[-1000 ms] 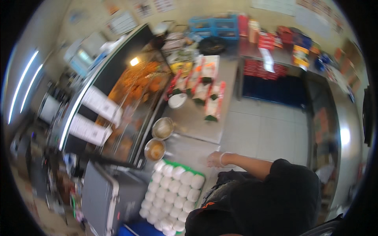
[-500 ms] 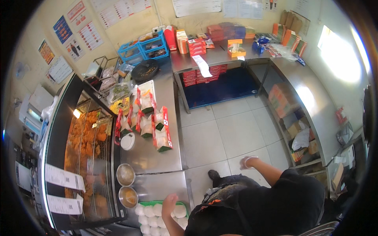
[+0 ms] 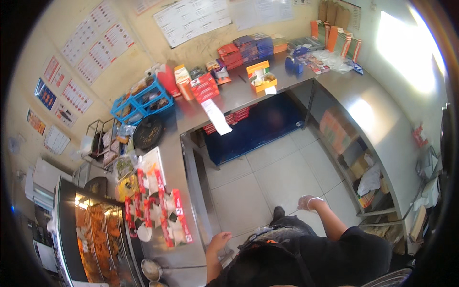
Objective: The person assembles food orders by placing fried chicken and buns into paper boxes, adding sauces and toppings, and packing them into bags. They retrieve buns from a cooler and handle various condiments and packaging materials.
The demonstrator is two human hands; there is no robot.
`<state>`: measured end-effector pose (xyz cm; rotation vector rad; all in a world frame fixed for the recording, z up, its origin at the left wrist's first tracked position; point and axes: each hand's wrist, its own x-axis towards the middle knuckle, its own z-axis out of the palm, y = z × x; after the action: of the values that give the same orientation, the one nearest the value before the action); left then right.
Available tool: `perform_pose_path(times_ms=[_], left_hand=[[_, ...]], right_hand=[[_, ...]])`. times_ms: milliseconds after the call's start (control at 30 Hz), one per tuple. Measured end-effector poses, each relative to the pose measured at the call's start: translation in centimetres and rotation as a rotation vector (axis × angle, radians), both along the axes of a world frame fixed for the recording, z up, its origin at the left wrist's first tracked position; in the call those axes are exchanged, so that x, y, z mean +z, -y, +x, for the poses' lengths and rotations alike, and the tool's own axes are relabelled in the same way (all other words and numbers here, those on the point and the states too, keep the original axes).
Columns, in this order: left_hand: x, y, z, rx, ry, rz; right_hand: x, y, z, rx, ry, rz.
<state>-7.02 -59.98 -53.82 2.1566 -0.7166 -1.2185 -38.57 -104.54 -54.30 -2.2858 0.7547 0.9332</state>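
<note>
Stainless-steel counter (image 3: 179, 256) at the person's left bears red-edged food packs (image 3: 177, 232). The left hand (image 3: 220, 240), loosely extended and seemingly empty, has shifted to the counter's edge, apart from the packs; whether the gloved right hand (image 3: 308, 203) holds anything cannot be told. Pack print is too small to read.

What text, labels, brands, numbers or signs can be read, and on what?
Nothing I can quote reliably:
Long white paper strip: too blurred.
Large white rectangular wall sheet: too small.
Blue rectangular wall poster: too small.
Red cardboard boxes: too blurred.
Red-and-white paper food sleeves: too small.
</note>
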Motion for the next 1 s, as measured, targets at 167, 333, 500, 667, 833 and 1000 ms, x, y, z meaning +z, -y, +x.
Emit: perform_pose_path(times_ms=[167, 333, 500, 667, 833, 1000], left_hand=[[-3.6, 12.8, 6.5, -0.116, -0.174, 0.074], [-4.2, 25.4, 14.5, -0.124, -0.105, 0.031], [-6.2, 35.7, 23.6, -0.054, -0.020, -0.049], [-0.5, 52.3, 31.4, 0.078, 0.046, -0.247], [6.9, 68.8, 39.2, 0.225, 0.120, -0.434], [9.0, 84.5, 46.7, 0.461, 0.271, -0.639]], right_hand=[[6.3, 12.6, 7.5, -0.115, 0.197, -0.021], [12.5, 23.6, 16.0, -0.288, 0.314, -0.009], [14.8, 34.0, 25.3, -0.378, 0.391, 0.014], [15.4, 46.5, 29.9, -0.440, 0.547, -0.045], [17.7, 60.1, 35.1, -0.755, 0.824, 0.186], [16.9, 73.8, 40.8, -0.861, 1.061, 0.319]])
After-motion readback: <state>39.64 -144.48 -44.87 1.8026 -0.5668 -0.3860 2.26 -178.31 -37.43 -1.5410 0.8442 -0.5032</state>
